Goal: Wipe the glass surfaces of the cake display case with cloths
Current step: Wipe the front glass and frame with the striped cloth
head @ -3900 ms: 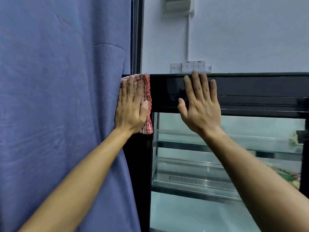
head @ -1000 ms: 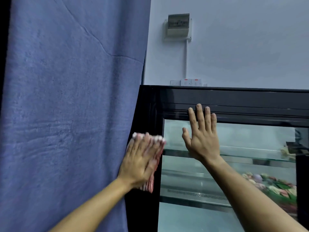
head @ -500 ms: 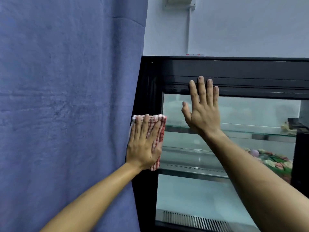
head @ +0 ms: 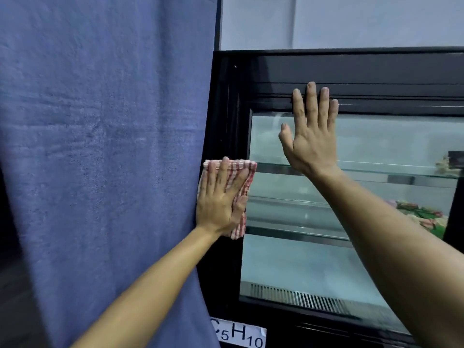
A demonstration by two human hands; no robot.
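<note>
The cake display case (head: 227, 116) has a black frame and a glass front (head: 376, 146) with glass shelves inside. My left hand (head: 219, 202) lies flat on a folded red-and-white checked cloth (head: 247, 179), pressing it against the case's black left post at mid height. My right hand (head: 310, 136) is spread flat on the upper glass, its fingertips reaching the black top rail, and holds nothing.
A blue curtain (head: 100, 159) hangs against the case's left side. Decorated cakes (head: 421, 217) sit on a shelf at the right. A vent grille (head: 301, 298) runs along the case floor. A white label (head: 238, 332) is stuck on the lower frame. A pale wall (head: 351, 21) rises behind.
My left hand has slid the cloth down the left post from its top corner to mid height. My right hand has shifted down from the top rail onto the upper glass.
</note>
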